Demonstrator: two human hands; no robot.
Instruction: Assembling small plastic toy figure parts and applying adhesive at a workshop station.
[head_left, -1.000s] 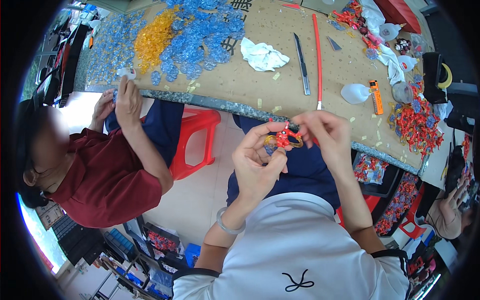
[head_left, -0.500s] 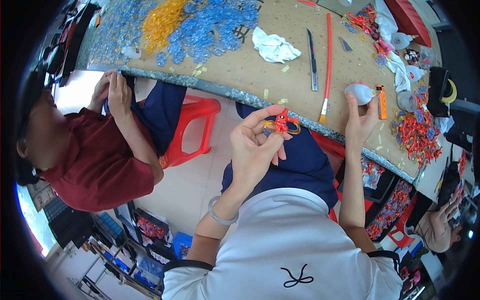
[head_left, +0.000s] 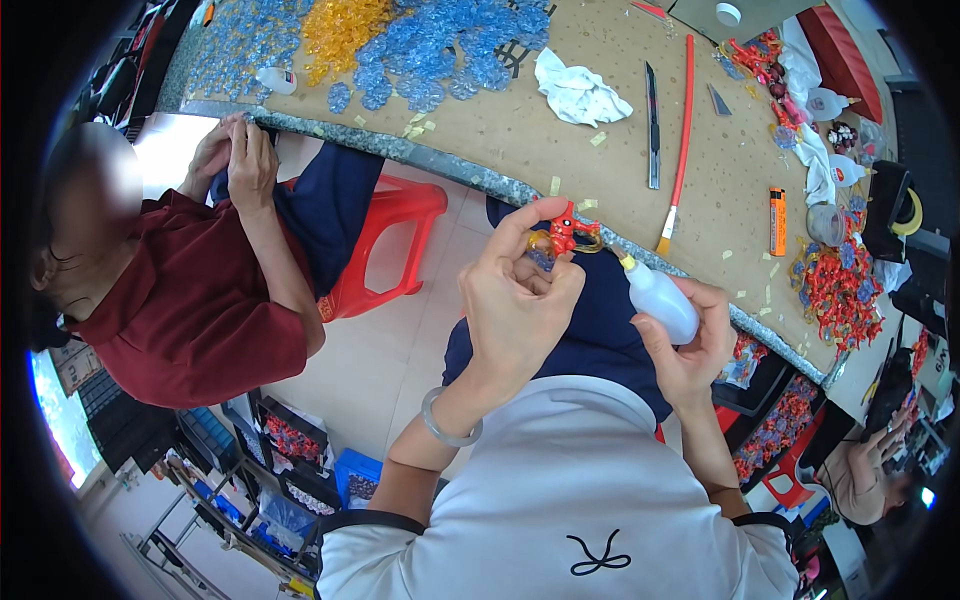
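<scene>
A small red figurine (head_left: 570, 228) with yellow and bluish clear parts is pinched between the thumb and fingers of my left hand (head_left: 522, 295), close to the table's front edge. My right hand (head_left: 695, 345) is wrapped round a white squeeze bottle (head_left: 662, 303). The bottle tilts toward the left, and its yellow tip lies near the figurine, with a small gap between them. Some of the figurine is hidden behind my fingers.
On the table (head_left: 560, 150) lie a red-handled brush (head_left: 682, 140), a craft knife (head_left: 653, 130), a crumpled white cloth (head_left: 582, 88) and an orange box cutter (head_left: 777, 222). Blue discs (head_left: 430, 60) and red pieces (head_left: 845, 295) form heaps. A co-worker (head_left: 200, 270) sits at left.
My right hand has lifted the squeeze bottle off the table and brought it left, tip toward the figurine. The left hand still holds the figurine. The view has shifted slightly.
</scene>
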